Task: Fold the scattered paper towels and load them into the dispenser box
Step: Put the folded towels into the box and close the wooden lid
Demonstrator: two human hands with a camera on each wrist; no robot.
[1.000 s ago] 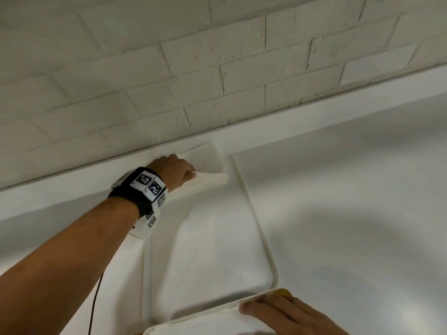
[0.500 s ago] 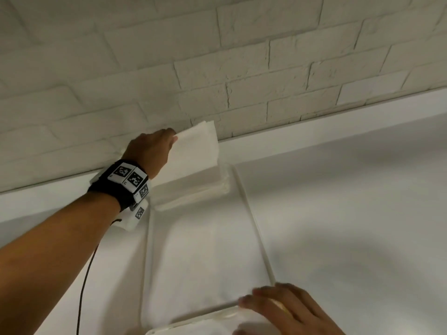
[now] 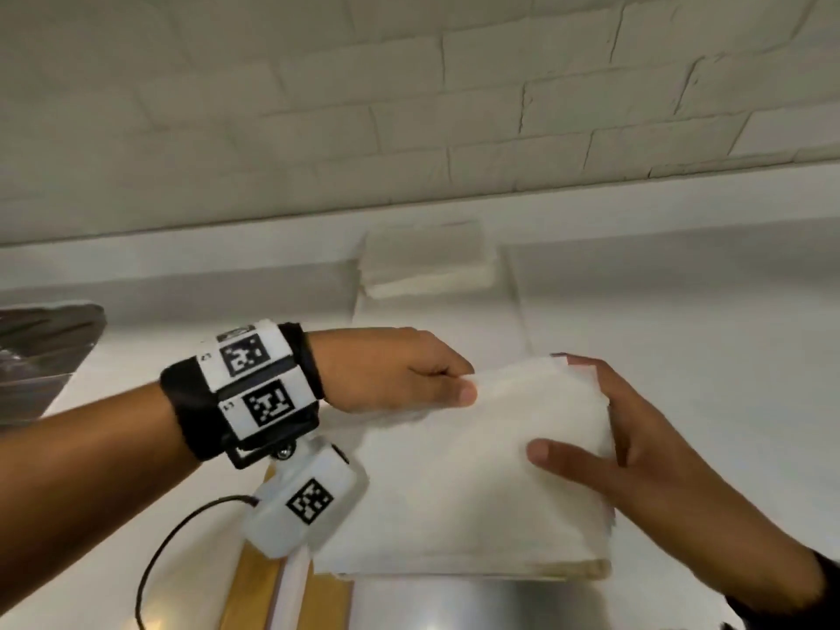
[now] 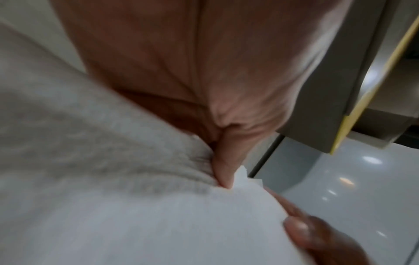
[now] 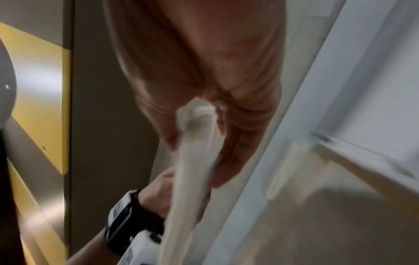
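Note:
A white paper towel [image 3: 459, 466] is held up in front of me by both hands, over a thicker stack whose edge [image 3: 586, 569] shows below it. My left hand [image 3: 459, 385] pinches the towel's upper left corner between thumb and fingers. My right hand [image 3: 579, 413] grips its right edge, thumb [image 3: 545, 453] on top and fingers behind. In the left wrist view the thumb [image 4: 223, 172] presses into the towel [image 4: 140, 218]. The right wrist view shows the towel [image 5: 195, 154] edge-on between the fingers. Another folded stack [image 3: 422, 266] lies at the far end of the dispenser box [image 3: 516, 288].
A white brick wall [image 3: 409, 106] and white ledge [image 3: 182, 261] run behind the box. A dark grey object [image 3: 45, 352] sits at the far left. A yellow strip [image 3: 254, 593] and a shiny metal surface [image 3: 477, 604] lie below the hands. A black cable [image 3: 150, 566] hangs from my left wrist.
My left hand lifted a towel off the far stack and brought it toward me. My right hand left the near edge and took hold of the towel's right side.

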